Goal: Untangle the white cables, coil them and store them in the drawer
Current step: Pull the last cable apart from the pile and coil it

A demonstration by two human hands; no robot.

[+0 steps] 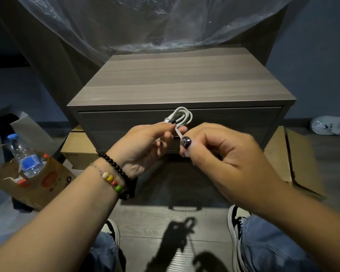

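1. Both hands are raised in front of a grey wooden nightstand [182, 79], with a small bundle of white cable [182, 116] held between them.
2. At far left, a clear plastic water bottle [25, 154] with a blue cap and label is seen standing in a brown paper bag [45, 183] on the floor.
3. Beaded bracelets [114, 174], one of black beads and one with coloured beads, are worn on the left wrist.
4. Left hand [140, 146]: its fingers are curled round the lower part of the coiled cable, which is gripped near the fingertips.
5. The cable's loops are seen rising above the fingers, in front of the upper edge of the closed drawer [126, 122], just below the nightstand's top.
6. Right hand [216, 152]: a thin strand of the cable is pinched between thumb and forefinger, close against the left hand's fingertips; the thumbnail is painted dark.
7. Clear plastic sheeting [145, 22] is draped behind the nightstand.
8. Flat cardboard [294, 160] is laid on the floor to the right of the nightstand, and a white shoe [330, 125] is seen further back at far right.
9. Blue jeans and black-and-white sneakers [237, 224] are visible at the bottom edge, on grey wood-look flooring.
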